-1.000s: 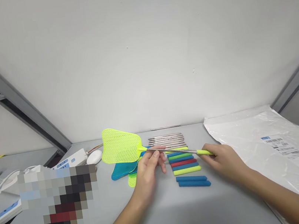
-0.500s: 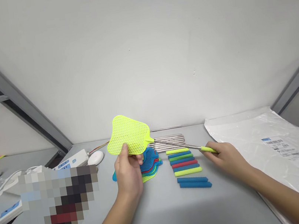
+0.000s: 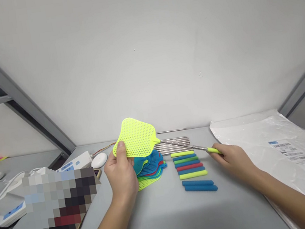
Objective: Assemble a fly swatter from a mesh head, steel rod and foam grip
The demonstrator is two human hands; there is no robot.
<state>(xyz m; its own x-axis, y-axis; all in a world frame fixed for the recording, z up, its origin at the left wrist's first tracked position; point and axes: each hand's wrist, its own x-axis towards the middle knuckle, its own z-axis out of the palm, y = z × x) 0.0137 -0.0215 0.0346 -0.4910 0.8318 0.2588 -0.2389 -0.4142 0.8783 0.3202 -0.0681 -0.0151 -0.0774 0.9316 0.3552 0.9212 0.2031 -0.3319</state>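
A yellow-green fly swatter (image 3: pixel 138 137) is held up over the table, its metal rod (image 3: pixel 181 144) slanting down to the right. My left hand (image 3: pixel 123 174) pinches the mesh head at its left edge, thumb on the near face. At the other end, my right hand (image 3: pixel 229 156) is closed around the yellow-green grip (image 3: pixel 213 150). Under the head lies a pile of swatter heads (image 3: pixel 154 162) in blue, red, green and yellow, partly hidden by my left hand. Several coloured handle grips (image 3: pixel 190 167) lie in a column beside the pile, with metal rods (image 3: pixel 175 144) behind them.
On the right lies a white plastic mailer (image 3: pixel 253 134) with printed labels. Power strips (image 3: pixel 75 162), white cables and a white round object (image 3: pixel 99 160) sit on the left, beside a pixelated area. A wall (image 3: pixel 160 52) closes off the back of the table (image 3: pixel 191 219).
My left hand has slid to the left edge of the swatter head, which appears slightly farther right. My right hand keeps its hold on the grip. More of the pile shows now.
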